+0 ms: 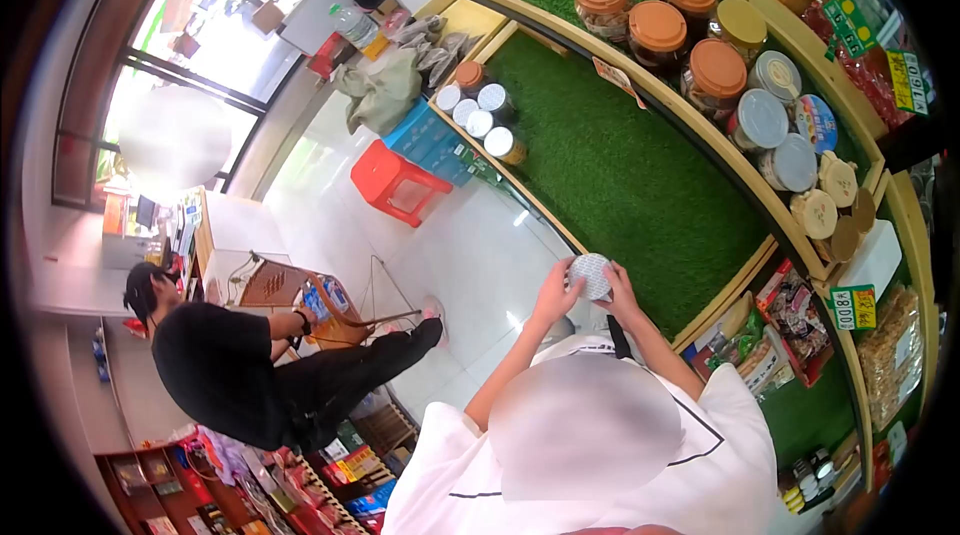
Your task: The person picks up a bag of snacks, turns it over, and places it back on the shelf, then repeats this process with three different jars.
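Between my left hand and my right hand is a round jar with a pale printed lid. The fingers of both hands close around its sides, and the lid faces up toward me. The jar's body is mostly hidden beneath the lid and my fingers. It is held just off the front edge of a shelf lined with green artificial turf. At that shelf's far left end stands a small group of jars with white lids and one with an orange-brown lid.
Jars with orange lids and pale blue lids crowd the upper tier. Bagged snacks lie at right. A red stool stands beside blue crates. At left, a person in black bends by a wicker basket.
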`<state>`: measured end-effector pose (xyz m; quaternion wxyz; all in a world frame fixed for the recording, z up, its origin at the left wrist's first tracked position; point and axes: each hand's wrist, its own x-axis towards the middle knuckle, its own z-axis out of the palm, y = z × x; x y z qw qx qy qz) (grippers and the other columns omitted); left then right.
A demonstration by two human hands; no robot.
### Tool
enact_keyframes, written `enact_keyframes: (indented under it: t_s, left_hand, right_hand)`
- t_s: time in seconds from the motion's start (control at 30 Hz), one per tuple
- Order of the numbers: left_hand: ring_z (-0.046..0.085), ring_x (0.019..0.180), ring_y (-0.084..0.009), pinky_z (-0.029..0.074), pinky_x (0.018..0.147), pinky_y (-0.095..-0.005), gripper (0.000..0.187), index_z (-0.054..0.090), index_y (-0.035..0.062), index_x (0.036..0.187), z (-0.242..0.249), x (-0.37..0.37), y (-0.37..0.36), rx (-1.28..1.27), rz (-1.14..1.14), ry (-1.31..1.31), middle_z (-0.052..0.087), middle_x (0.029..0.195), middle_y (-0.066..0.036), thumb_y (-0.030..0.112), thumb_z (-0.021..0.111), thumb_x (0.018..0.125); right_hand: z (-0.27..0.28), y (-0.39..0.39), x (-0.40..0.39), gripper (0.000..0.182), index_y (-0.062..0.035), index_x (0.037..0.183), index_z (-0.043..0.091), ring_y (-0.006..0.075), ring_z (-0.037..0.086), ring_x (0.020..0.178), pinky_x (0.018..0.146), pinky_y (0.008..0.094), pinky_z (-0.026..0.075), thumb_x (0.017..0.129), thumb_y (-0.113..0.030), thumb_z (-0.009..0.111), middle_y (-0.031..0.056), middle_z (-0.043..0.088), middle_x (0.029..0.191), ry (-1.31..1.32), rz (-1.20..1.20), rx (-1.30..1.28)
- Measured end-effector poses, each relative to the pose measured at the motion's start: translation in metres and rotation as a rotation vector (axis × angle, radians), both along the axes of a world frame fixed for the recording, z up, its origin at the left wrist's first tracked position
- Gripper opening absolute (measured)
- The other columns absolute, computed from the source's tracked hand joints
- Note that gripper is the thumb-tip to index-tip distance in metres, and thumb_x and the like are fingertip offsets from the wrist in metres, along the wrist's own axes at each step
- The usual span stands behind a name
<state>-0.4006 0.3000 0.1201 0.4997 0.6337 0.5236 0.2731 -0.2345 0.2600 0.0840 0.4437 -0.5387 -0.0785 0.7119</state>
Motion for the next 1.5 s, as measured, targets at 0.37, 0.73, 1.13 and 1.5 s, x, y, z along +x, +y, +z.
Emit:
enact_keyframes:
  t_s: [0.37,0.73,1.13,1.5]
  left_hand:
    - [0.051,0.111,-0.0387,0.039,0.095,-0.046,0.053,0.048,0.0082,0.128,-0.013,-0.057,0.277,0.31,-0.479,0.221,0.058,0.112,-0.019,0.031,0.061,0.083]
    - [0.05,0.1,-0.0326,0.038,0.084,-0.0448,0.042,0.058,0.0061,0.113,-0.092,-0.098,0.528,0.445,-0.265,0.314,0.057,0.111,-0.013,0.033,0.057,0.081]
    - [0.038,0.116,-0.0393,0.029,0.096,-0.0507,0.045,0.055,0.0053,0.115,-0.098,-0.074,0.471,0.304,-0.367,0.615,0.046,0.126,-0.018,0.035,0.057,0.081]
    - [0.062,0.083,-0.0307,0.05,0.078,-0.0354,0.034,0.053,0.004,0.118,-0.024,0.051,0.206,-0.395,-1.238,-0.017,0.064,0.106,-0.011,0.025,0.049,0.092]
  right_hand:
    - [-0.041,0.223,-0.073,0.043,-0.0112,0.128,0.043,0.0217,0.051,0.115,0.092,0.0415,0.046,0.096,-0.039,0.046,0.0077,0.05,0.127,0.021,-0.385,0.186]
    - [-0.109,0.495,-0.128,0.048,-0.003,0.135,0.034,0.0187,0.053,0.109,0.086,0.0341,0.048,0.096,-0.027,0.049,0.0097,0.052,0.123,-0.197,-0.371,0.121]
    - [-0.084,0.429,-0.114,0.039,-0.0055,0.129,0.049,0.0152,0.062,0.086,0.075,0.031,0.051,0.092,-0.017,0.047,0.0065,0.066,0.097,-0.45,0.094,-0.127]
    - [-0.089,-0.065,-0.2,0.031,-0.0097,0.116,0.054,0.0123,0.06,0.064,0.05,0.0242,0.045,0.09,-0.027,0.054,0.0081,0.066,0.087,-0.437,-1.009,-0.378]
